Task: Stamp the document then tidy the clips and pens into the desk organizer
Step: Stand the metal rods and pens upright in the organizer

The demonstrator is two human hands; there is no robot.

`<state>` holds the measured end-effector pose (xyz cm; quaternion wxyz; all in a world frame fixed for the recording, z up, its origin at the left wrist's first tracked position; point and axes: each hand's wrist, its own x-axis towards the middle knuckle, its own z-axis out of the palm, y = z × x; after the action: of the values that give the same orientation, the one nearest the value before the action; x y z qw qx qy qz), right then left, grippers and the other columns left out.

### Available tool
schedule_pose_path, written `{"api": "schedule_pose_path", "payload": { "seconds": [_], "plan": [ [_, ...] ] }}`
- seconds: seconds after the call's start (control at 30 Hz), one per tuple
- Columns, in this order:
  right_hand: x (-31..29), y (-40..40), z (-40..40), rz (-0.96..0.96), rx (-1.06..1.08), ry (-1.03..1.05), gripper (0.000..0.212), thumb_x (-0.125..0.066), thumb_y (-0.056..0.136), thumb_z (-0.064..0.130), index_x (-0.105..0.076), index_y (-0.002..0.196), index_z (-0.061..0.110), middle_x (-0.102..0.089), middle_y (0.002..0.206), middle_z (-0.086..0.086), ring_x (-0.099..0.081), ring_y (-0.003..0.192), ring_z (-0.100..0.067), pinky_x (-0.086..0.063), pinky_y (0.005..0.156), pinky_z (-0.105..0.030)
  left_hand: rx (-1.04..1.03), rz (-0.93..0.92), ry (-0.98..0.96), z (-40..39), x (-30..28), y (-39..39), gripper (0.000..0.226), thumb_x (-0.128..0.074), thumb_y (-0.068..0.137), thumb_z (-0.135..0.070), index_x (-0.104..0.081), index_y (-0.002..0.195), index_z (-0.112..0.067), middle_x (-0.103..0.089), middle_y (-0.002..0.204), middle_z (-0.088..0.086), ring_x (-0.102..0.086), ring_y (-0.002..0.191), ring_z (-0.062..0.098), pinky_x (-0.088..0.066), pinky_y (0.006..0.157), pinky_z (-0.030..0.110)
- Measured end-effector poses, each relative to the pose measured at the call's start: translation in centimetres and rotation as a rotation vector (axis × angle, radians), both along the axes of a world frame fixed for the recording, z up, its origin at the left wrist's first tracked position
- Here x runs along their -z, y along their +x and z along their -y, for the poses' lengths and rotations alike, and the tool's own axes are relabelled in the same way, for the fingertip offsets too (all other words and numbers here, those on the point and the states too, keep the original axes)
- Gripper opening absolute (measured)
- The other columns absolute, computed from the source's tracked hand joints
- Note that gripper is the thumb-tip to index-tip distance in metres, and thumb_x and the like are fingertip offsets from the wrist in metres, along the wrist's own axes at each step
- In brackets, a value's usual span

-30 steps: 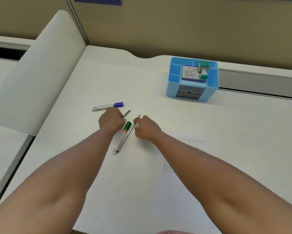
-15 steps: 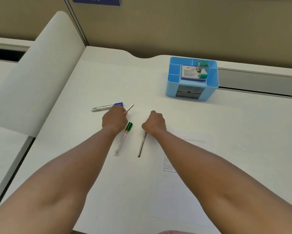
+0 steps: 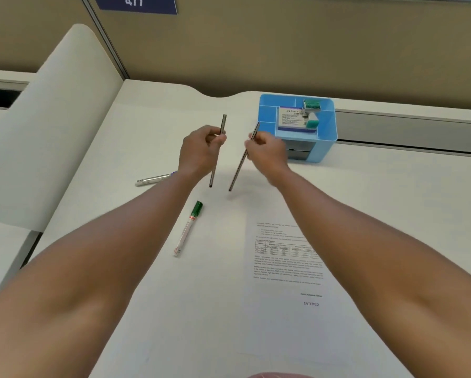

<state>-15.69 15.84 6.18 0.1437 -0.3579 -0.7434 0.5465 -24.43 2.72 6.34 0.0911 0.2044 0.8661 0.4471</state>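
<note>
My left hand [image 3: 200, 152] grips a thin dark pen [image 3: 213, 173] held almost upright above the desk. My right hand [image 3: 268, 154] grips a second thin dark pen [image 3: 237, 173], tilted, its top end close to the blue desk organizer [image 3: 324, 137]. The organizer holds a white box and green clips [image 3: 312, 104]. A green-capped marker [image 3: 188, 229] lies on the desk below my left hand. A blue-capped marker [image 3: 152, 180] lies left of it, its cap hidden behind my left wrist. The printed document [image 3: 286, 255], stamped "ENTERED", lies under my right forearm.
A white curved divider panel [image 3: 54, 126] stands along the desk's left side. A tan partition wall [image 3: 283, 45] with a blue "477" sign runs behind the desk. A grey cable tray [image 3: 408, 132] sits right of the organizer.
Both hands have lifted their thin dark pens off the desk and carried them up and away from me toward the organizer. The two markers have stayed where they lay.
</note>
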Motion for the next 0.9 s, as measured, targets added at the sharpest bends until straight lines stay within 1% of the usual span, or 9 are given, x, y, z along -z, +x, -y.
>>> {"api": "schedule_pose_path", "payload": {
  "seconds": [0.1,0.2,0.3,0.37,0.47,0.63,0.83,0.87,0.9],
  "plan": [
    [-1.8,-0.3,-2.2,-0.094,0.091,0.081,0.012,-0.060,0.089,0.023,-0.066,0.089,0.012,-0.067,0.089,-0.008,-0.066,0.089,-0.026,-0.058,0.081,-0.045,0.027,0.016,0.067,-2.7,-1.7,-0.3,0.019,-0.064,0.094,-0.027,-0.072,0.109,-0.018,-0.073,0.092,-0.004,-0.069,0.089,0.011,-0.055,0.090,0.033],
    [-3.4,-0.6,-4.1,-0.178,0.175,0.119,0.004,-0.062,0.088,0.022,-0.063,0.090,0.019,-0.065,0.082,0.002,-0.067,0.086,-0.021,-0.059,0.080,-0.041,0.051,0.027,0.157,-5.3,-3.2,-0.6,0.017,-0.065,0.092,-0.025,-0.072,0.106,-0.018,-0.074,0.091,-0.002,-0.071,0.087,0.011,-0.055,0.090,0.034],
    [-4.8,-0.8,-5.5,-0.273,0.256,0.140,0.012,-0.064,0.087,0.021,-0.065,0.098,0.018,-0.063,0.077,0.010,-0.067,0.081,-0.015,-0.060,0.076,-0.036,0.063,-0.003,0.210,-7.5,-4.5,-1.0,0.017,-0.066,0.091,-0.024,-0.074,0.105,-0.017,-0.075,0.090,-0.001,-0.072,0.086,0.012,-0.056,0.088,0.037],
    [-5.5,-1.1,-6.3,-0.324,0.292,0.167,0.012,-0.065,0.088,0.021,-0.066,0.099,0.016,-0.064,0.079,0.009,-0.065,0.080,-0.011,-0.059,0.075,-0.032,0.070,-0.022,0.233,-8.6,-5.3,-1.5,0.018,-0.067,0.091,-0.024,-0.074,0.106,-0.016,-0.075,0.090,0.000,-0.072,0.086,0.013,-0.057,0.087,0.037],
    [-6.2,-1.5,-7.3,-0.346,0.318,0.216,0.017,-0.064,0.089,0.021,-0.067,0.103,0.012,-0.068,0.090,0.001,-0.065,0.085,-0.012,-0.057,0.078,-0.028,0.080,-0.048,0.242,-9.8,-6.0,-2.0,0.020,-0.068,0.091,-0.025,-0.074,0.108,-0.016,-0.075,0.092,-0.001,-0.072,0.087,0.012,-0.058,0.087,0.036],
    [-6.4,-2.2,-8.4,-0.341,0.313,0.263,0.020,-0.064,0.089,0.018,-0.068,0.107,0.009,-0.068,0.099,-0.006,-0.065,0.088,-0.015,-0.055,0.082,-0.030,0.075,-0.062,0.229,-10.9,-6.2,-2.4,0.020,-0.069,0.091,-0.025,-0.075,0.108,-0.017,-0.075,0.093,-0.002,-0.072,0.087,0.010,-0.057,0.088,0.034],
    [-5.1,-2.5,-8.8,-0.251,0.212,0.313,0.022,-0.063,0.090,0.016,-0.068,0.110,0.009,-0.064,0.102,-0.008,-0.064,0.091,-0.018,-0.054,0.083,-0.030,0.077,-0.016,0.187,-11.4,-4.8,-2.0,0.019,-0.069,0.091,-0.025,-0.074,0.108,-0.018,-0.075,0.095,-0.003,-0.072,0.089,0.010,-0.057,0.088,0.035],
    [-4.7,-2.5,-8.8,-0.228,0.185,0.324,0.022,-0.063,0.089,0.015,-0.068,0.110,0.008,-0.064,0.102,-0.008,-0.063,0.090,-0.017,-0.054,0.082,-0.028,0.076,-0.004,0.173,-11.5,-4.5,-1.9,0.019,-0.069,0.092,-0.025,-0.075,0.108,-0.018,-0.075,0.096,-0.003,-0.071,0.089,0.011,-0.057,0.089,0.036],
    [-4.3,-2.5,-8.8,-0.204,0.156,0.344,0.022,-0.063,0.089,0.015,-0.068,0.110,0.008,-0.065,0.102,-0.008,-0.063,0.088,-0.015,-0.054,0.079,-0.023,0.077,0.007,0.160,-11.5,-4.1,-1.9,0.019,-0.069,0.092,-0.025,-0.075,0.108,-0.019,-0.075,0.096,-0.004,-0.071,0.090,0.011,-0.056,0.089,0.036]
  ]
}}
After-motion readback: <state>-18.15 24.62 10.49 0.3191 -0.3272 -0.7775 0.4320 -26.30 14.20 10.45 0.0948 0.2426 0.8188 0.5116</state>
